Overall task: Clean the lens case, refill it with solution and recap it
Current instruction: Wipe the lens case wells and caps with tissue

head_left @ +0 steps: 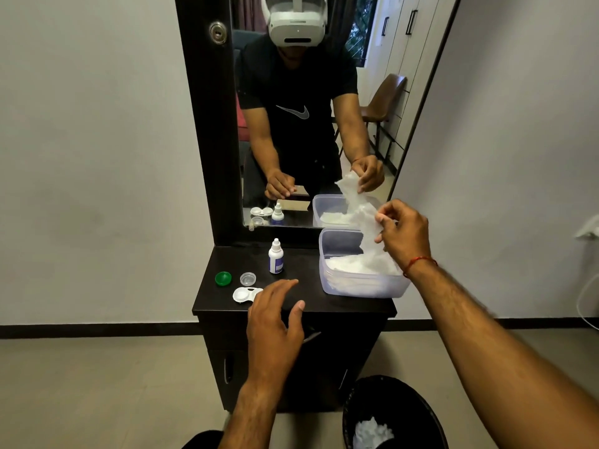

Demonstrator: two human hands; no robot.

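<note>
You are fetching a wipe, so the cleaning step is only getting under way. Your right hand is lifting a tissue out of the tub at the right of the tabletop. Its grip is pinching the tissue's upper edge between thumb and fingertips, while the lower part is trailing down into the stack inside the tub.

Your left hand is hovering above the front of the tabletop with its grip released, fingers spread and holding nothing. It is sitting just right of the case, and I cannot tell whether it is touching it.

The case is lying uncapped near the front left edge. The green cap and the clear cap are lying apart from it, just behind. The bottle is standing upright and capped behind those, near the middle.

Next, judging by this layout, you are going to need the tissue fully free of the tub, so pull upward until it is clearing the rim. Then close the left grip on the case to steady it while you are working the tissue into each well. Refilling and recapping are both waiting on that. The bin at your feet is already holding crumpled white paper.
</note>
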